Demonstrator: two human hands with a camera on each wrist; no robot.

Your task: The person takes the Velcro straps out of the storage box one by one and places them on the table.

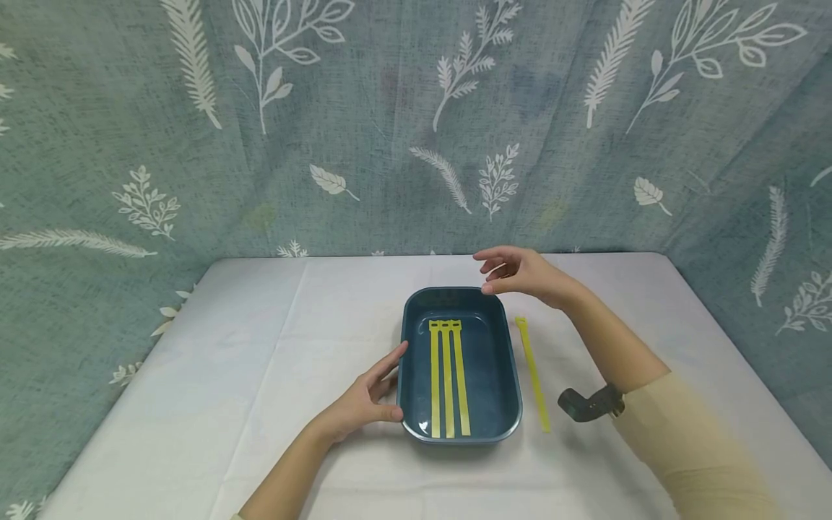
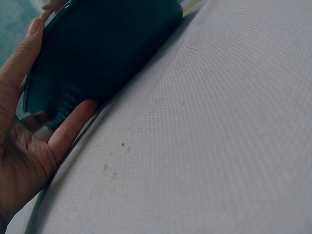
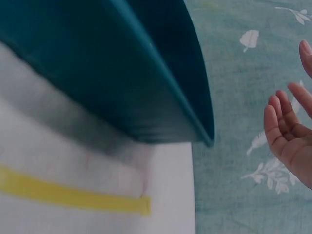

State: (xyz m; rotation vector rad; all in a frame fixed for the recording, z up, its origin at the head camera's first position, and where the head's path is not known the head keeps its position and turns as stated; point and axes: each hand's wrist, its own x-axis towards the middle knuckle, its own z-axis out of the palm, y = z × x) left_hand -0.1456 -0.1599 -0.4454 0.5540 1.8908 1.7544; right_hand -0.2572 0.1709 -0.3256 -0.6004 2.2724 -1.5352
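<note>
A dark blue rectangular tray (image 1: 487,375) stands on the white cloth. Three yellow cable ties (image 1: 448,379) with slotted heads lie lengthwise inside it, side by side, heads at the far end. Another yellow cable tie (image 1: 534,379) lies on the cloth just right of the tray; its head end also shows in the right wrist view. My left hand (image 1: 364,404) rests against the tray's left side, thumb and fingers spread and fairly straight. My right hand (image 1: 520,273), fingers loosely bent and holding nothing, hovers by the tray's far right corner.
White cloth (image 1: 292,361) covers the table around the tray. A patterned green-blue curtain (image 1: 390,144) hangs behind the table and at both sides. A black wrist mount (image 1: 591,404) is strapped to the right forearm.
</note>
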